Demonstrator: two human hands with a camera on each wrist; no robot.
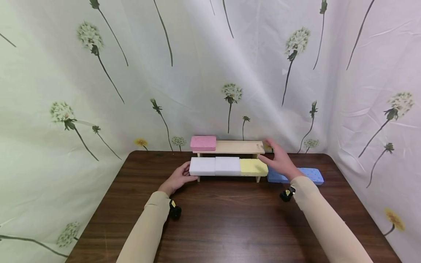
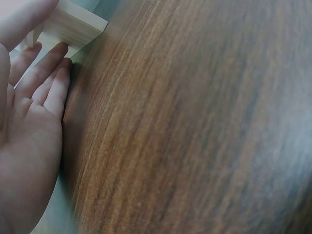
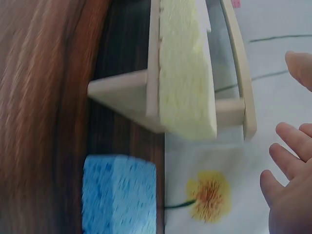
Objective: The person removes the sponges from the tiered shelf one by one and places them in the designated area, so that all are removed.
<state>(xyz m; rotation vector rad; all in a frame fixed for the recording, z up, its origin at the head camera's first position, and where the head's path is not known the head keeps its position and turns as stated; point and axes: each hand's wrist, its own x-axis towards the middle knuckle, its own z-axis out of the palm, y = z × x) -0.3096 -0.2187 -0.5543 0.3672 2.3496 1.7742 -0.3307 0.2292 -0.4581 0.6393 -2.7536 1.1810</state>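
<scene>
A small two-tier wooden rack (image 1: 238, 147) stands at the far side of the table. On its lower tier sit a white sponge (image 1: 202, 166), a second white sponge (image 1: 227, 166) and a yellow sponge (image 1: 253, 167) in a row. The left end of the upper tier bears a pink sponge (image 1: 203, 143). My left hand (image 1: 175, 179) is at the rack's left end, its fingers beside a wooden leg (image 2: 73, 24); whether they touch it I cannot tell. Near the rack's right end my right hand (image 1: 279, 160) hovers with spread fingers and nothing in it.
Blue sponges (image 1: 310, 176) lie on the dark wooden table (image 1: 223, 215) right of the rack, partly behind my right hand. A dandelion-patterned cloth (image 1: 197, 73) hangs close behind the rack and at both sides.
</scene>
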